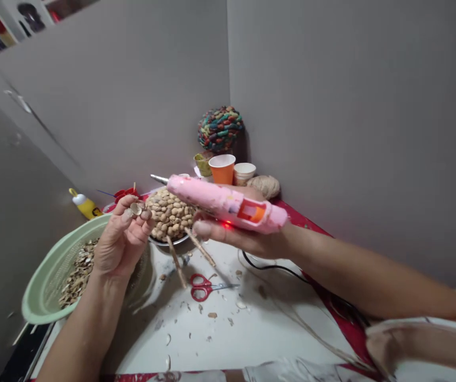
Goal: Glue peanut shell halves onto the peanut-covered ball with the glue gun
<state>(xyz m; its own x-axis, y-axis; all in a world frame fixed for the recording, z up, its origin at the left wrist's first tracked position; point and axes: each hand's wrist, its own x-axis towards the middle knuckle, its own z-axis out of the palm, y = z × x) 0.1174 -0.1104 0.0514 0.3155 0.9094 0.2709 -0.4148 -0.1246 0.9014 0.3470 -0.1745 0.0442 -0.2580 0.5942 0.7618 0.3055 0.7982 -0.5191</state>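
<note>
Shell piece [136, 208], small and cupped, pinched between thumb and fingertips of the left hand [119, 236], up in the air just left of the nut-covered mound [170, 212] and near the green basket [47, 286]. Probably next to no weight, stiff but brittle, so best taken lightly by the edges, no squeezing. Looks dry, so likely not slippery, just fiddly. Right hand [257, 246] wrapped around the pink glue gun [208, 195], with the grip mostly hidden behind the body, so can't tell about any finger on the trigger. Nozzle [158, 179] aimed left, a bit above the shell piece and not touching it. As for handling the gun: hard plastic by the look of it, surely much heavier than the shell, maybe a touch front-heavy. Best held by the grip, never by the metal tip, quite possibly hot given the red light [227, 225] glowing on the underside. Down on the white table [283, 334], red-handled scissors [201, 287] and scattered shell bits [212, 315], apart from both hands.
</note>
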